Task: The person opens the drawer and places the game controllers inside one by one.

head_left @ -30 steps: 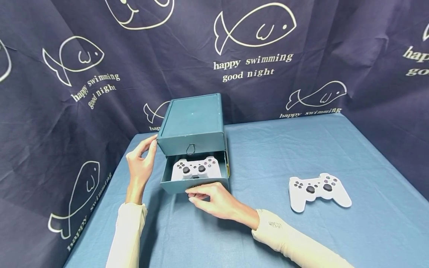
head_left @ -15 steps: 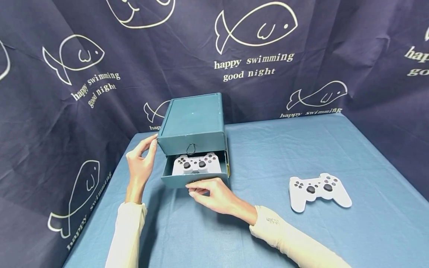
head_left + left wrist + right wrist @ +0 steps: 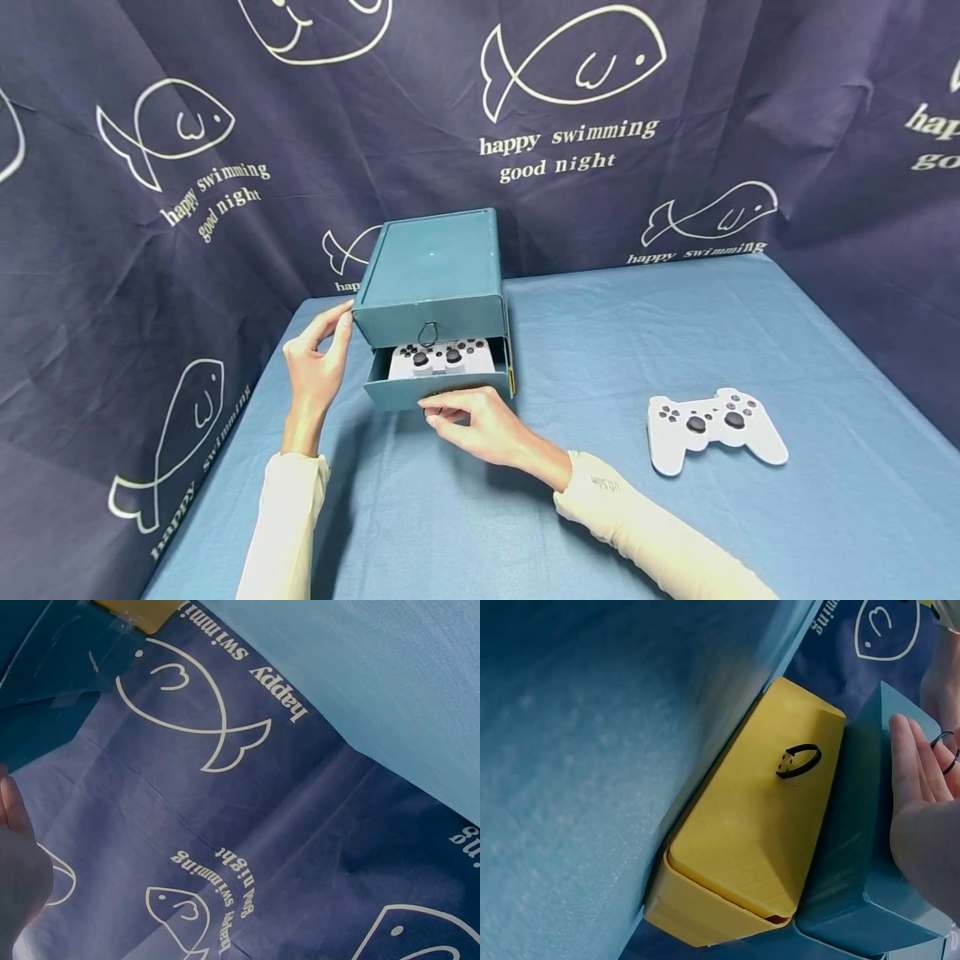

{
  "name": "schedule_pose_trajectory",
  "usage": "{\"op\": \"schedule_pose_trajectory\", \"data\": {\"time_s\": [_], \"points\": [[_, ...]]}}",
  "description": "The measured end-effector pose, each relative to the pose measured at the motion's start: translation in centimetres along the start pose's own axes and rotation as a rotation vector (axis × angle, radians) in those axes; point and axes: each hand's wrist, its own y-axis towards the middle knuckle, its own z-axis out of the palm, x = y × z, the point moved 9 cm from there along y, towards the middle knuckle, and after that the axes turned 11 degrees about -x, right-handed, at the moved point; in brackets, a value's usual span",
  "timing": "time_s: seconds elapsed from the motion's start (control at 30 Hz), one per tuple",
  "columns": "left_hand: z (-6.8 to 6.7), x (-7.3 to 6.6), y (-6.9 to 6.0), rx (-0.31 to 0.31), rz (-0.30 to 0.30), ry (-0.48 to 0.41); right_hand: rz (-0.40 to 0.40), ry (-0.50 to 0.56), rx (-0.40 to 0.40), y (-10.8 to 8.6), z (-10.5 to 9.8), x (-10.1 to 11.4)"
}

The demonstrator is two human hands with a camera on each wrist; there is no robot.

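A teal drawer cabinet [image 3: 431, 258] stands at the back of the table. Its lower teal drawer [image 3: 390, 396] is partly pulled out, with a white game controller [image 3: 442, 358] lying in it, its back edge under the top drawer front. Near the middle of that drawer's front, my right hand [image 3: 487, 425] pinches its black loop handle [image 3: 946, 752]; several fingers lie straight along the front. At the cabinet's left front corner, the fingertips of my left hand [image 3: 318, 362] touch the edge. In the left wrist view, only part of the left hand [image 3: 22, 862] shows.
Another white game controller [image 3: 716, 427] lies on the blue cloth [image 3: 585, 358] to the right. A yellow drawer [image 3: 757, 802] with a black loop sits beside the teal one in the right wrist view. Behind the table hangs a dark fish-print curtain [image 3: 420, 108].
The lower teal drawer has slid inward with the controller in it, my right hand moving along with its front. My left hand and the other controller have stayed put.
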Motion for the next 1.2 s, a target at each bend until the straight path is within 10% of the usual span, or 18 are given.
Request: {"op": "schedule_pose_trajectory", "data": {"time_s": [1.2], "points": [[0.0,0.3,-0.2,0.011,-0.009,0.007,-0.009,-0.069,-0.005,1.5,-0.5,-1.3]]}}
